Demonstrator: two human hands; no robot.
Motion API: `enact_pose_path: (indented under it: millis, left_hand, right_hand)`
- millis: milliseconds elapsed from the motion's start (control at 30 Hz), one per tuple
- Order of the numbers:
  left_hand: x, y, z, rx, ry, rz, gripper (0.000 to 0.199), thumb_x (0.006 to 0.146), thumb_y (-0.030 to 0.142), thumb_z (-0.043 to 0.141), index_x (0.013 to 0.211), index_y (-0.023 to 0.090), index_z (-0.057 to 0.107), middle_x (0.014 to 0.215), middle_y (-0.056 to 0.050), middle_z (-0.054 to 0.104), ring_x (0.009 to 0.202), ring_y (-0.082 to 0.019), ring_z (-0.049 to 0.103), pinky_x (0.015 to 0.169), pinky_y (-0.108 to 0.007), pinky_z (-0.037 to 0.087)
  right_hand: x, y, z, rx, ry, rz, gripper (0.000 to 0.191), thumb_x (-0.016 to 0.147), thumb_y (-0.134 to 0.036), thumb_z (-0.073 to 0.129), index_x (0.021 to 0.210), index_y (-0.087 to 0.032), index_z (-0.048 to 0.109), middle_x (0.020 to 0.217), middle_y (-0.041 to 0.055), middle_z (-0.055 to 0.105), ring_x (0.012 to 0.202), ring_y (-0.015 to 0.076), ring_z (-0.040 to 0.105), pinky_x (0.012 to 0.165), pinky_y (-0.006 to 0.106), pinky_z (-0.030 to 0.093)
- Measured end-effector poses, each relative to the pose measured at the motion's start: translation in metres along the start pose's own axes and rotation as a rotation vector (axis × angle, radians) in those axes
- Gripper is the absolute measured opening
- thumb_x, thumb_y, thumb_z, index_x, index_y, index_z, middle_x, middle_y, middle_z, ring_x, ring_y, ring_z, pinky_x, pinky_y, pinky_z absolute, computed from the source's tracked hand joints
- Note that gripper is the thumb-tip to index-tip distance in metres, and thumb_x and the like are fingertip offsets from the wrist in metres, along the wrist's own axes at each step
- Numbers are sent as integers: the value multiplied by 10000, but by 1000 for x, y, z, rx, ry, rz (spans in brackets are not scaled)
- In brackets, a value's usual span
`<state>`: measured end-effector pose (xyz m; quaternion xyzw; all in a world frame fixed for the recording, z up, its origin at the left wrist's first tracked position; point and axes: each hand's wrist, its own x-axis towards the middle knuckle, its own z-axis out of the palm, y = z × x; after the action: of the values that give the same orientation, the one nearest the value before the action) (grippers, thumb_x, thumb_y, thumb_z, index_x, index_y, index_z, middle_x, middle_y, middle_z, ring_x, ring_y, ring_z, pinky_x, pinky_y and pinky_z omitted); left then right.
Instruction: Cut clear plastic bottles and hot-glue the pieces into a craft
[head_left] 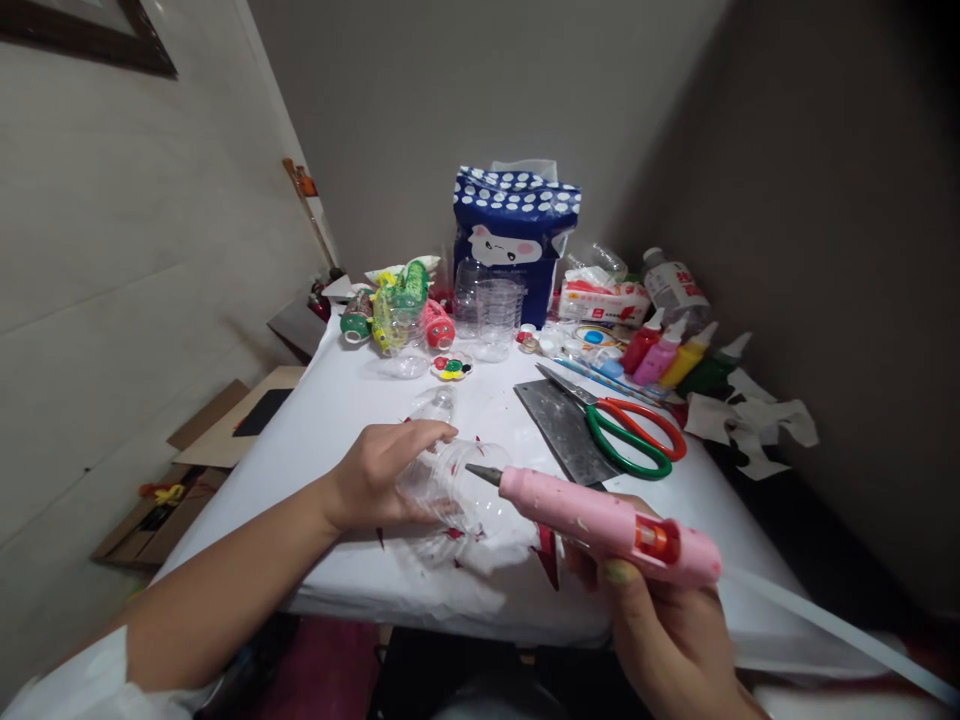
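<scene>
My left hand (382,475) is curled around a clear plastic bottle (469,505) lying on the white-covered table, thumb on top and fingers along its side. Small dark red bits show on and around the bottle. In my right hand (667,630) is a pink hot glue gun (585,510), its dark nozzle pointing left just above the bottle. Whether the nozzle touches the plastic I cannot tell. A long whitish glue stick (840,625) trails from the gun's back end. Beneath the gun a pointed red piece (549,560) stands near the table's front edge.
Scissors (637,435) with red and green handles lie on a dark plate (559,425). Paint bottles (667,360) stand at the right, beside torn white scraps (750,420). A blue bag (510,240), clear cups (499,315), a paint palette (451,367) and coloured bottle crafts (405,300) are farther back.
</scene>
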<state>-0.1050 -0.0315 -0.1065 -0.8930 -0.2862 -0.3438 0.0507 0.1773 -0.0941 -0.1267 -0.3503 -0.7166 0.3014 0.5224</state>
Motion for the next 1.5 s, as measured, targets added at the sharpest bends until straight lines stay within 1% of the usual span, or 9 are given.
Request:
enact_pose_path:
  millis: [67, 233, 300, 367, 567, 833, 1000, 1233, 1500]
  left_hand:
    - [0, 0, 0, -8, -1, -6, 693, 701, 475, 802, 1237, 145, 511, 1035, -136, 715, 858, -216, 718, 746, -293, 591]
    - [-2, -2, 1, -16, -9, -6, 702, 717, 482, 786, 1274, 170, 493, 1055, -130, 714, 877, -215, 714, 759, -302, 591]
    - [-2, -2, 1, -13, -3, -7, 702, 719, 483, 782, 1278, 170, 496, 1052, -126, 716, 868, -211, 715, 755, -298, 591]
    - [-2, -2, 1, -11, 2, -4, 700, 718, 480, 782, 1277, 168, 500, 1048, -122, 719, 865, -208, 716, 755, -293, 590]
    - [-2, -2, 1, -8, 3, -1, 704, 706, 464, 796, 1270, 161, 503, 1048, -132, 719, 886, -218, 719, 763, -302, 595]
    - [-1, -1, 1, -2, 5, -7, 680, 719, 442, 785, 1279, 179, 502, 1050, -124, 727, 900, -225, 724, 774, -307, 597]
    - [-2, -3, 2, -13, 5, -9, 691, 714, 442, 791, 1279, 172, 499, 1060, -123, 718, 901, -216, 717, 779, -307, 595]
    - [-5, -5, 3, -21, -11, -21, 701, 704, 426, 807, 1272, 159, 495, 1069, -132, 703, 901, -214, 707, 778, -307, 589]
    - [-4, -6, 2, -31, -12, -21, 695, 716, 443, 794, 1279, 168, 493, 1082, -136, 703, 896, -217, 707, 775, -306, 587]
  right_hand:
    - [0, 0, 1, -5, 13, -2, 193, 972, -249, 481, 1130, -247, 592, 874, 44, 670, 716, 185, 661, 544, 259, 477]
    - [0, 0, 2, -22, 55, -8, 158, 958, -262, 501, 1019, -227, 643, 847, 49, 666, 635, 172, 607, 562, 280, 490]
    - [-1, 1, 2, -26, 71, -1, 153, 952, -263, 512, 1027, -222, 639, 853, 53, 654, 607, 164, 580, 539, 277, 477]
    - [-1, 1, 2, -23, 65, 2, 147, 952, -264, 511, 1030, -225, 630, 844, 49, 639, 608, 161, 570, 521, 267, 463]
    - [-2, 0, 2, -21, 57, 12, 127, 955, -265, 507, 934, -225, 625, 785, 27, 605, 603, 149, 519, 535, 261, 443]
    - [-3, 1, 2, -13, 52, 5, 129, 946, -270, 516, 913, -212, 625, 836, 46, 634, 620, 160, 539, 549, 278, 456]
    - [-2, 0, 2, -4, 43, 11, 143, 956, -271, 500, 900, -224, 622, 818, 39, 601, 653, 162, 545, 563, 270, 455]
    - [-1, -2, 2, -22, 38, -9, 143, 958, -273, 491, 887, -237, 611, 775, 23, 555, 611, 146, 494, 522, 254, 416]
    - [-2, -3, 1, -8, -2, -6, 126, 960, -258, 479, 919, -249, 598, 753, 15, 514, 614, 144, 500, 534, 243, 437]
